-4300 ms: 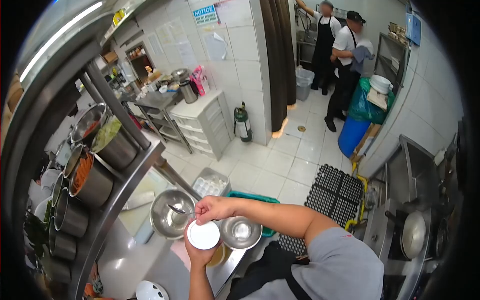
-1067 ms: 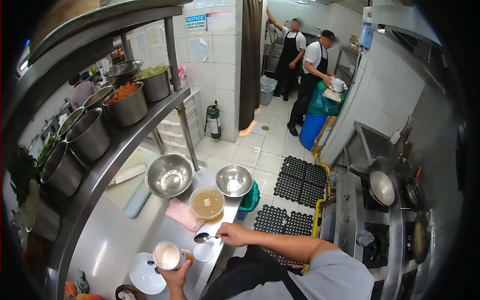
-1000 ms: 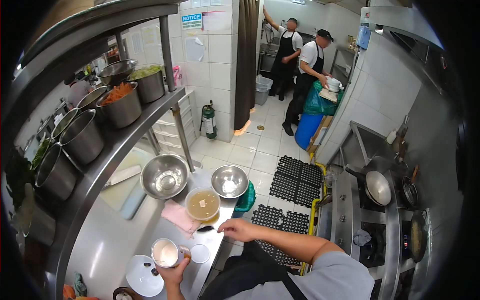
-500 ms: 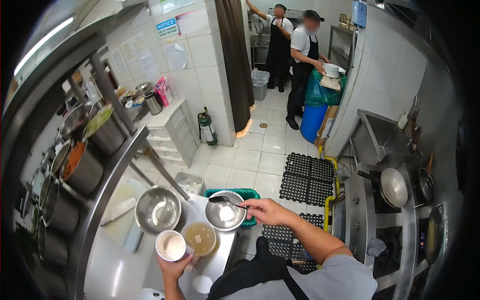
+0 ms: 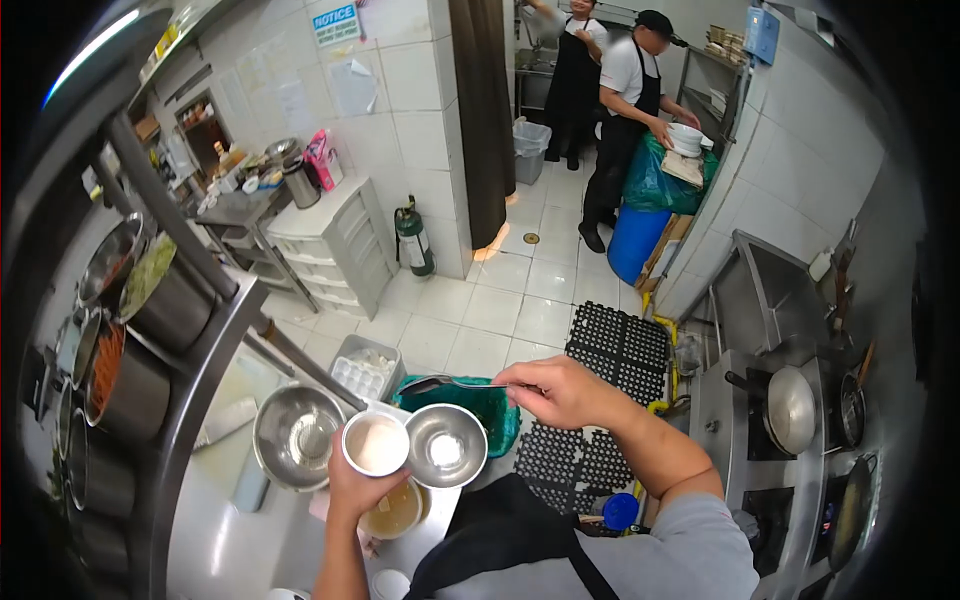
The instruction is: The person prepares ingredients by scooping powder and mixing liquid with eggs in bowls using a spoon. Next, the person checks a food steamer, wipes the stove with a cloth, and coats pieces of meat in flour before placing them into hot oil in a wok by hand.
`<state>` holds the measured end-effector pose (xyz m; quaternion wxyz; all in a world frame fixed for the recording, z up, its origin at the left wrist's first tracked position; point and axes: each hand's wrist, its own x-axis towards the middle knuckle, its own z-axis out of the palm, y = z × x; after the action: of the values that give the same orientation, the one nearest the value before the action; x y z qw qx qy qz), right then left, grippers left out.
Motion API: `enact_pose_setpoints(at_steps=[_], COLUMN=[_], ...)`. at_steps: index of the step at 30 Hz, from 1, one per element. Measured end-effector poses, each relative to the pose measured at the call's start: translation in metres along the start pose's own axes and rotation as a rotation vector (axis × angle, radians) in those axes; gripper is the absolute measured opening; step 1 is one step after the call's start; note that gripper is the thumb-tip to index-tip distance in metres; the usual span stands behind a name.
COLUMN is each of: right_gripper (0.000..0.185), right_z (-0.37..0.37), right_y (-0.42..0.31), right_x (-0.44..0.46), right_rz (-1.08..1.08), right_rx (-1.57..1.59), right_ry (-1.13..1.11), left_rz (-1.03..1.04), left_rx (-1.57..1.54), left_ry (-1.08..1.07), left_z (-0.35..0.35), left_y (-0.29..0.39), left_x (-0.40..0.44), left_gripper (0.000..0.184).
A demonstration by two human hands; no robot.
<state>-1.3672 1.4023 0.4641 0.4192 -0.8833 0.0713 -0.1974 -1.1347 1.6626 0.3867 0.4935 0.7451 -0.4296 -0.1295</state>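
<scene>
My left hand (image 5: 358, 492) is wrapped round a white tub (image 5: 349, 452) with pale, powdery-looking contents (image 5: 377, 445). Pinched in my right hand (image 5: 562, 392) is the handle end of a metal spoon (image 5: 432, 384), held level past the far rim of a small metal bowl (image 5: 440, 470). The tub sits just left of that bowl, in front of it in view. A wider metal bowl (image 5: 300, 440) stands further left on the steel counter. Below my left hand, partly hidden by it, is a round container of brownish liquid (image 5: 393, 512).
Beyond the counter are a green-lined bin (image 5: 503, 425) and a grey tub (image 5: 365, 372). Pots of cut vegetables (image 5: 112, 380) line the left shelf. A stove with a pan (image 5: 790, 410) is at right. Two people (image 5: 625, 110) stand at the back, one handling white bowls (image 5: 684, 138).
The tub in my left hand has moved up and right, close to the small bowl. My right hand has brought the spoon from over the bowl to beyond its far rim.
</scene>
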Motion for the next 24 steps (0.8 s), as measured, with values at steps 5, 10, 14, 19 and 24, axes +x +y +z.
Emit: enact_pose_setpoints(at_steps=[5, 10, 14, 19, 24], right_gripper=[0.021, 0.026, 0.035, 0.038, 0.036], right_z=[-0.002, 0.013, 0.026, 0.046, 0.076], right_y=[-0.055, -0.094, -0.121, -0.125, -0.115], right_x=[0.013, 0.02, 0.026, 0.034, 0.035], right_rz=[-0.249, -0.28, -0.385, -0.508, -0.569], right_rx=[-0.349, -0.531, -0.668, -0.828, -1.027], right_ry=[-0.118, -0.141, -0.171, -0.179, -0.166], left_rz=[0.145, 0.158, 0.245, 0.324, 0.374], left_rx=[0.064, 0.093, 0.113, 0.072, 0.14], left_ry=[-0.065, 0.025, 0.147, 0.129, 0.128], left_z=[-0.012, -0.019, -0.028, -0.029, -0.025], left_y=[0.008, -0.002, 0.0, -0.007, -0.003], left_x=[0.01, 0.011, 0.005, -0.002, -0.004], left_gripper=[0.089, 0.094, 0.093, 0.09, 0.089])
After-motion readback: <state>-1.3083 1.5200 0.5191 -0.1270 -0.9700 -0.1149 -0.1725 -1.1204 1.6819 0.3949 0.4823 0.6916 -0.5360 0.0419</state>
